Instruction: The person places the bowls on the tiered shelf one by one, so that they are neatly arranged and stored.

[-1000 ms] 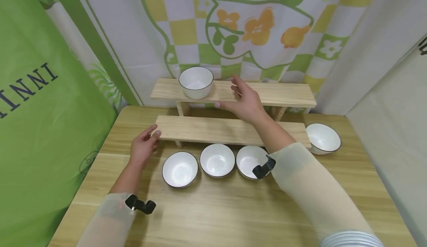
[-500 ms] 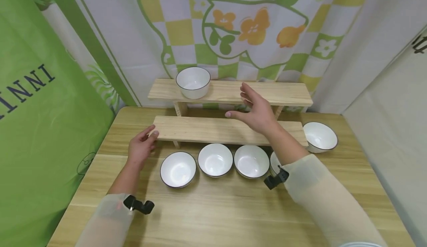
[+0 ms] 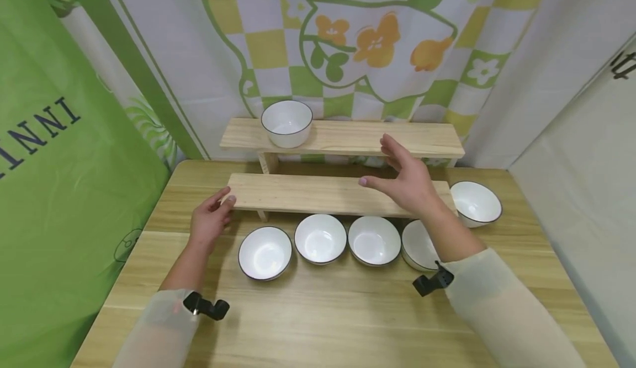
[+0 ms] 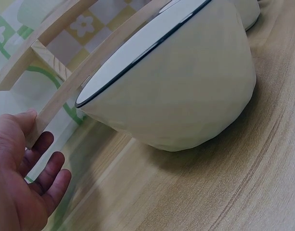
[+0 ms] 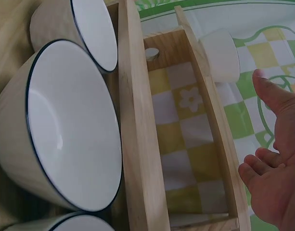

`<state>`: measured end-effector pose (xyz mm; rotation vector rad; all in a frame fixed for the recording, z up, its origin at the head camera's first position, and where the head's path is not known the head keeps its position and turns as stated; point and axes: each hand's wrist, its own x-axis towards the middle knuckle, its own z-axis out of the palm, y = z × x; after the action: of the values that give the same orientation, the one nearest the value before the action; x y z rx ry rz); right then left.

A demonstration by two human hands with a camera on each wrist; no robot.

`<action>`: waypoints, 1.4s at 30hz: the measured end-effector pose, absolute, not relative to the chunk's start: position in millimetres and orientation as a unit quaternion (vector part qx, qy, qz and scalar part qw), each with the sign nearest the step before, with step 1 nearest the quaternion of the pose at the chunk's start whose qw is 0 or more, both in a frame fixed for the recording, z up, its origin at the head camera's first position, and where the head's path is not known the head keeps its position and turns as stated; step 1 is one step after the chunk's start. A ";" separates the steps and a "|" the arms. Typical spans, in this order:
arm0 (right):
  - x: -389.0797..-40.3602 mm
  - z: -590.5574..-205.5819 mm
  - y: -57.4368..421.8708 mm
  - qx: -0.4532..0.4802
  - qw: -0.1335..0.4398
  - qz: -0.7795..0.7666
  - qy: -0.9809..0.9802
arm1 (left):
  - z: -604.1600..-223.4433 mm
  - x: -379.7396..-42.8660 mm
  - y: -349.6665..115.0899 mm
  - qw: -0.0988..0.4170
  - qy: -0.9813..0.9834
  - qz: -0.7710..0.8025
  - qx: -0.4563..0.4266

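Behind the worktop's (image 3: 318, 324) back edge, a patterned curtain (image 3: 338, 42), checked in green, yellow and white, with orange flowers; past the left edge, a green cloth (image 3: 64, 191) with dark lettering. Along the back edge, raised on legs, a pale wooden upper shelf (image 3: 377, 136); in front of it and lower, a lower shelf (image 3: 298, 191) of the same wood. In from the front edge, a pale left sleeve (image 3: 159, 324) and right sleeve (image 3: 512, 307). At the lower shelf's left end, the left hand (image 3: 208, 219), thumb and fingers clamped on the board. By the right part of both shelves, the right hand (image 3: 409, 180), thumb and fingers apart. Near the upper shelf's left end, upright, a dark-rimmed white bowl (image 3: 287, 125). On the worktop before the lower shelf, a row of four matching bowls (image 3: 320, 239), the rightmost partly behind the right forearm (image 3: 449, 230). Just beside the lower shelf's right end, toward the worktop's back right corner, a sixth bowl (image 3: 475, 202).
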<state>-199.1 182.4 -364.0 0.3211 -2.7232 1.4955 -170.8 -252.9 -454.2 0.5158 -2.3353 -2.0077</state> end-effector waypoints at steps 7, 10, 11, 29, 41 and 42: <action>-190.1 -370.3 203.2 0.078 0.007 0.484 -0.871 | -459.6 -172.7 -256.0 0.011 -0.745 -0.647 0.164; -185.0 -372.2 211.7 0.068 0.012 0.470 -0.880 | -472.0 -178.6 -259.4 0.013 -0.741 -0.651 0.166; -183.4 -373.0 214.3 0.066 0.013 0.468 -0.881 | -476.9 -180.9 -260.9 0.015 -0.740 -0.651 0.167; -165.6 -387.9 245.1 0.033 0.012 0.470 -0.882 | -468.6 -178.4 -256.5 0.005 -0.747 -0.641 0.177; -159.1 -403.4 277.4 -0.003 0.003 0.450 -0.893 | -492.6 -184.4 -265.7 0.013 -0.747 -0.643 0.167; -158.8 -404.7 279.6 -0.003 0.005 0.450 -0.893 | -492.7 -184.4 -265.8 0.012 -0.747 -0.643 0.166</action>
<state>-158.8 279.6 -404.7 -0.0095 -2.7959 1.4093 -184.4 -265.8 -492.7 0.5180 -2.3304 -2.0052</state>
